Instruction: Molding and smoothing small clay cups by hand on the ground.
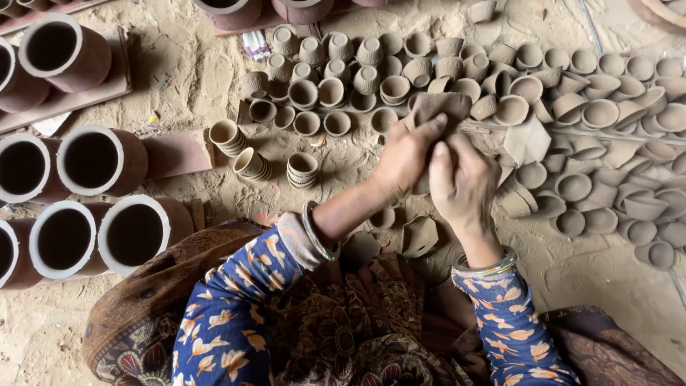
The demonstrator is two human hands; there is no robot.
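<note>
My left hand point(404, 154) and my right hand point(463, 182) are pressed together around a lump of soft brown clay point(441, 107), whose upper edge sticks out above my left fingers. Both hands are closed on it, above a ground covered with small unfired clay cups point(600, 113). Bangles circle both wrists, and blue flowered sleeves cover my forearms. Just below my hands lies a bent clay piece point(419, 236).
Rows of ribbed little cups point(304, 93) stand at the upper middle, with short stacks point(301, 170) nearer me. Large rimmed clay pots point(136, 234) lie on their sides at the left. Shallow bowls point(643, 207) crowd the right. The ground is sandy dirt.
</note>
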